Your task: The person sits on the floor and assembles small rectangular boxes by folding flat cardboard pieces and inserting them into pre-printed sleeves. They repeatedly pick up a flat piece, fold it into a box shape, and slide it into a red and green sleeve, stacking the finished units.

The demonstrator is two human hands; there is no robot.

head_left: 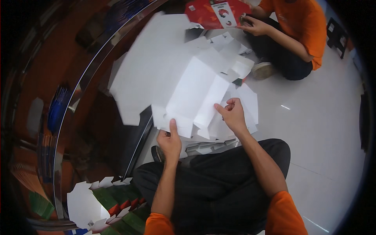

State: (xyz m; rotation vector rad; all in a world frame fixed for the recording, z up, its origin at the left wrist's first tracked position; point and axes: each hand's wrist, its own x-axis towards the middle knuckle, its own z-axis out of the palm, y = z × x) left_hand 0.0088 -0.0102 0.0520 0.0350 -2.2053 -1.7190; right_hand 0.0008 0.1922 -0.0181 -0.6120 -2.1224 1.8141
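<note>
A large white cardboard box blank [192,92] spreads out in front of me, with creased panels and cut flaps. My left hand [170,141] grips its near edge, thumb on top and fingers underneath. At the right side panel, my right hand [233,115] is closed with curled fingers, its thumb and forefinger at the panel's edge. That panel is bent up along a crease. The far left part of the blank looks slightly blurred. Beneath and to the right lies a pile of more white blanks [250,111], partly hidden by the one in my hands.
A person in an orange shirt [301,27] sits at the far right, holding a red printed box blank [207,15]. Several green and red boxes with white flaps [113,199] stand at lower left. A shelf unit with a metal edge [84,76] runs along the left.
</note>
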